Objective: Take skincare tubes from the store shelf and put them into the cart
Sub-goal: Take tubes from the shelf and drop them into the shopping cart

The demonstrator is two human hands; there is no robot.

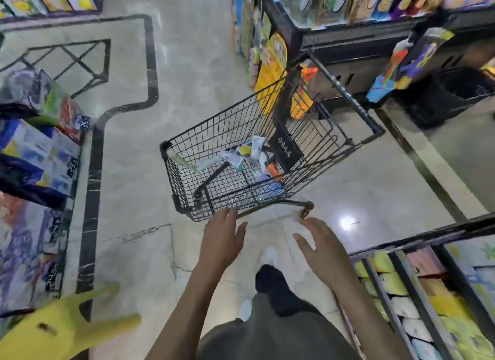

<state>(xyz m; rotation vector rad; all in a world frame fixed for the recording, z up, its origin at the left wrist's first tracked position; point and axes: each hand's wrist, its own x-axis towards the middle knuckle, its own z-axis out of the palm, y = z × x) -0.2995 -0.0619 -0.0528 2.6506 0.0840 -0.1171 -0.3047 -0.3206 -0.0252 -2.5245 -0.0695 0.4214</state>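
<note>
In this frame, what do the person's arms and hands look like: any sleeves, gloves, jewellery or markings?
Both arms are bare as far as the frame shows, with no sleeves in view. The left hand and right hand wear no gloves, and no rings, watch, bands or markings are visible, though the frame is somewhat blurred.

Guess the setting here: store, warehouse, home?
Most likely a retail store aisle. A wire cart stands on the polished floor, stocked shelves line both sides, and tubes lie in the cart. Both hands, left hand and right hand, are empty.
</note>
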